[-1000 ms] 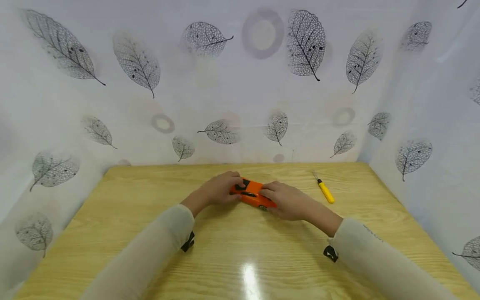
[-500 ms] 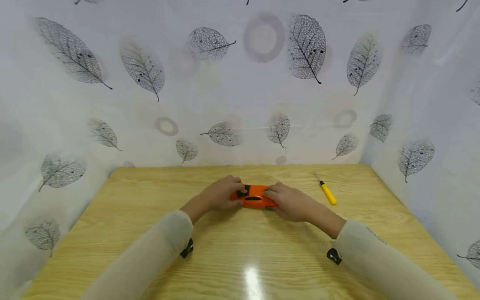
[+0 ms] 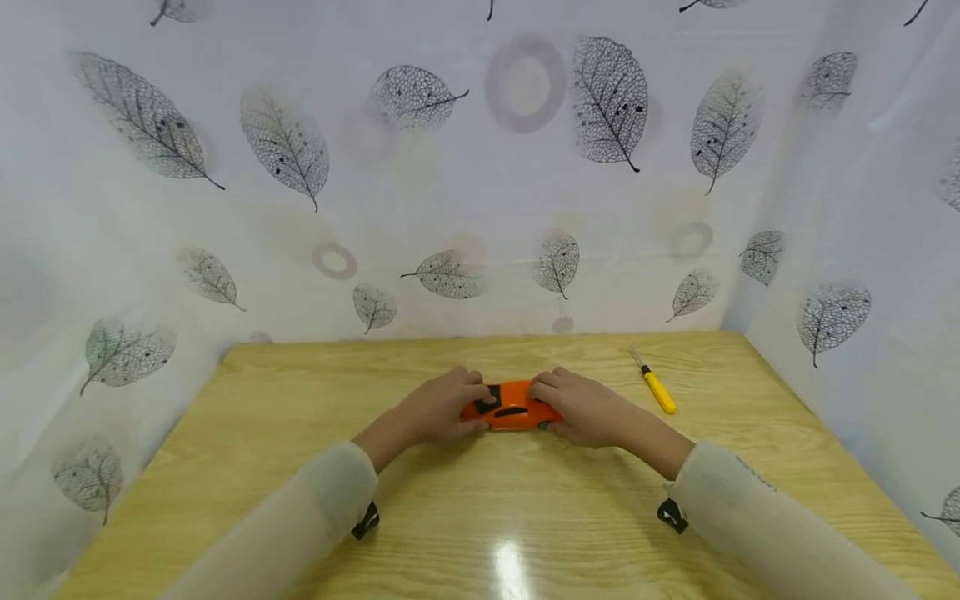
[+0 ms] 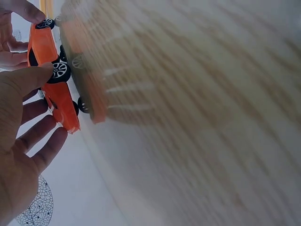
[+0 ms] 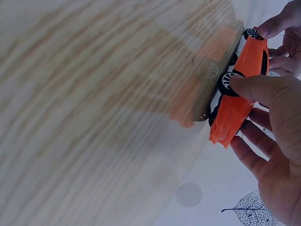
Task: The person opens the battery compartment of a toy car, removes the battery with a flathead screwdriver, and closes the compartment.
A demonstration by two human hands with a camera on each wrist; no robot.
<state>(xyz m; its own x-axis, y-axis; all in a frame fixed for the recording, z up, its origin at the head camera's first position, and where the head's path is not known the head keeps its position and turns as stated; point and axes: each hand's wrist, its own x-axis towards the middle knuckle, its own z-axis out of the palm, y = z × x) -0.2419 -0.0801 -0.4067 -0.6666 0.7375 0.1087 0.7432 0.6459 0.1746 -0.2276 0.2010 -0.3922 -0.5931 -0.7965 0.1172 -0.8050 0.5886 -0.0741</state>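
Note:
An orange toy car (image 3: 517, 404) with black windows and spoked wheels lies lengthwise between both hands, close over the wooden table (image 3: 480, 517). My left hand (image 3: 442, 406) grips its left end, and the thumb presses by a wheel in the left wrist view, where the car's orange side (image 4: 60, 99) shows. At the other end my right hand (image 3: 581, 408) holds the car, thumb against a wheel (image 5: 229, 82) and fingers round the far side in the right wrist view. The car's ends are partly covered by the fingers.
A screwdriver (image 3: 657, 387) with a yellow handle lies on the table to the right, beyond the right hand. White leaf-patterned sheeting (image 3: 480, 183) stands along the table's back and both sides.
The toy car has turned from a slant to lie nearly straight across, both hands keeping their grip. The head view has shifted slightly. The screwdriver stays where it was on the table.

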